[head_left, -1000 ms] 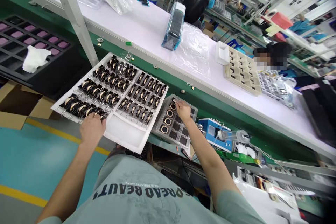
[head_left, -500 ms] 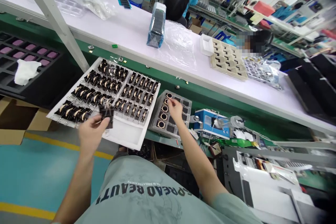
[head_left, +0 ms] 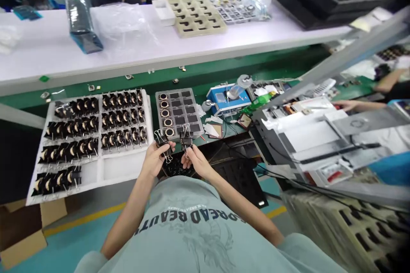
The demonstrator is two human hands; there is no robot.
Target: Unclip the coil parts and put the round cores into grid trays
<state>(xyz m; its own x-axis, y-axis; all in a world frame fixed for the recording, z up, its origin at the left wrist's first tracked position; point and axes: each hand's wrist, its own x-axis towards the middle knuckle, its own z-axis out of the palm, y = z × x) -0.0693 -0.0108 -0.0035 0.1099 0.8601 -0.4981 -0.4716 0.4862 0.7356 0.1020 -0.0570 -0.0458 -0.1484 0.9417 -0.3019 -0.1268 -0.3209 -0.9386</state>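
Black clip [head_left: 186, 137] is pinched in right hand [head_left: 197, 163], second clip [head_left: 162, 140] in left hand [head_left: 153, 161]; white tray [head_left: 124, 167] lies at nine o'clock.

The foam tray [head_left: 123, 169] lies left of the plastic tray [head_left: 194, 133]; the shelf [head_left: 128, 57] runs behind both.

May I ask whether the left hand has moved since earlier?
Yes, the left hand moved right, from over the white tray to its right edge.
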